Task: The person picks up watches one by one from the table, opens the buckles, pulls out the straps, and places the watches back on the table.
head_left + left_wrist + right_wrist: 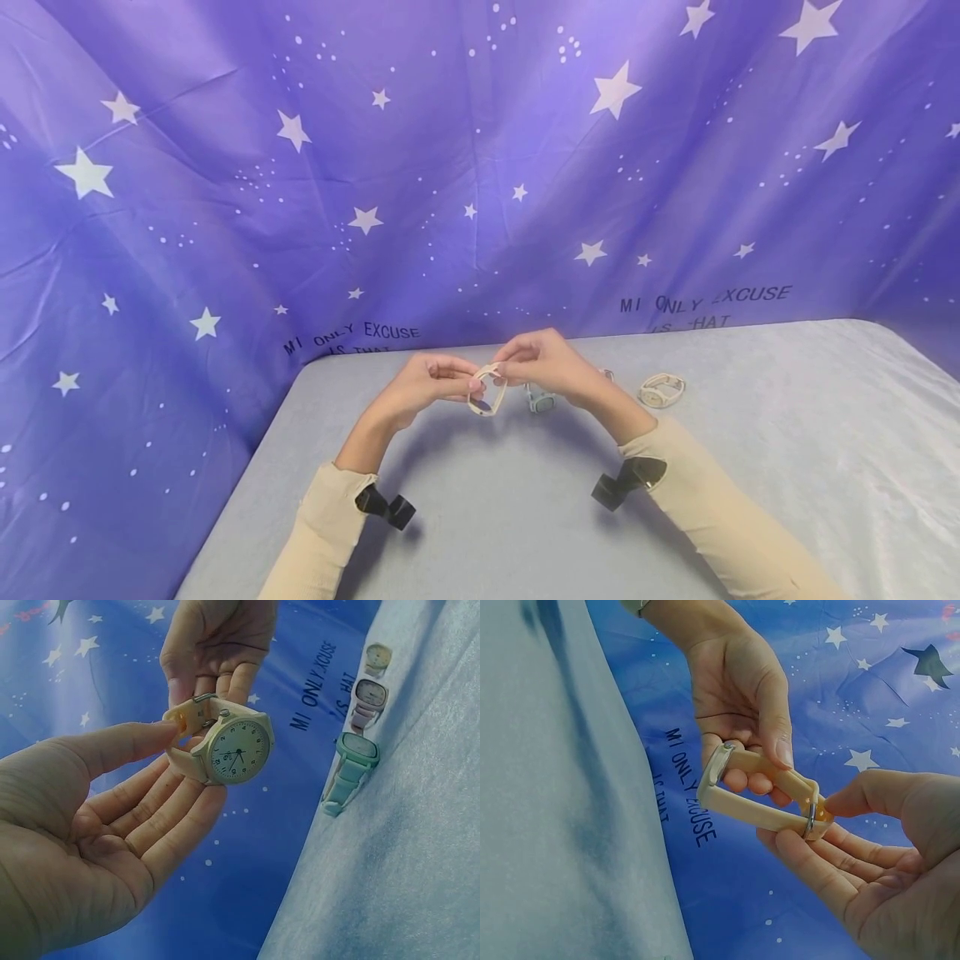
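Note:
A cream wristwatch (240,754) with a round, numbered dial is held up above the table between both hands. My left hand (415,392) grips it, thumb on the strap and fingers beneath the watch case. With thumb and fingertips, my right hand (885,862) pinches the strap close to its metal buckle (810,819). The strap forms a closed loop, its end passing through the buckle in the right wrist view. The other face of the dial is turned away from the head view.
Past the right hand lie a green watch (349,769), a pink watch (367,697) and another cream watch (662,391) in a row on the grey cloth-covered table (495,517). A purple star-patterned curtain (450,150) hangs behind the table's far edge.

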`<state>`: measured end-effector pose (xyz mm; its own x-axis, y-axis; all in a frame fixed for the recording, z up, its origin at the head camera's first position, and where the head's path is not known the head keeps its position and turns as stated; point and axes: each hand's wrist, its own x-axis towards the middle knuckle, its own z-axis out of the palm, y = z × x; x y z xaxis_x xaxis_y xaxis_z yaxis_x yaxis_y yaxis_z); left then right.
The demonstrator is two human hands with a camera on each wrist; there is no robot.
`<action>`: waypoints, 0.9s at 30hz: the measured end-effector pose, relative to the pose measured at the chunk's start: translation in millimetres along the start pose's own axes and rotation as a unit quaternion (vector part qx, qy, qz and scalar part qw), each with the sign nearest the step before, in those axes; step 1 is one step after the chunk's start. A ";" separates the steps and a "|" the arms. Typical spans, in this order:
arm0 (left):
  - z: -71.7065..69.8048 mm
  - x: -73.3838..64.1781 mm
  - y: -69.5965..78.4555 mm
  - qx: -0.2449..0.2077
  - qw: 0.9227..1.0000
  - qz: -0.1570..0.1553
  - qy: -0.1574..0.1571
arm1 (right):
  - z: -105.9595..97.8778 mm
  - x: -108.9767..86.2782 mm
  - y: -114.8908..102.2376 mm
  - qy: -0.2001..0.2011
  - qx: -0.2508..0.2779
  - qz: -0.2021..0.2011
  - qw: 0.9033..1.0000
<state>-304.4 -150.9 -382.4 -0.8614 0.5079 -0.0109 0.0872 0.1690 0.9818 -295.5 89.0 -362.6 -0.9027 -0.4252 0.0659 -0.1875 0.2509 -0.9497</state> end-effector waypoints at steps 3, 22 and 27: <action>0.4 0.3 0.2 0.000 1.000 -0.002 0.000 | -0.3 -0.4 0.9 -0.008 0.000 0.001 1.000; 4.1 -1.2 1.8 0.036 0.999 -0.016 0.009 | 2.9 -2.9 0.2 -0.030 -0.007 -0.015 0.999; 2.8 -0.4 0.7 0.030 0.999 -0.013 0.008 | 2.6 -2.2 1.3 -0.026 0.002 -0.012 1.000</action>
<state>-302.6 -148.6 -382.2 -0.8713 0.4897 -0.0332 0.0942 0.2333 0.9678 -292.7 88.1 -364.7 -0.8764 -0.4761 0.0720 -0.2063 0.2360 -0.9496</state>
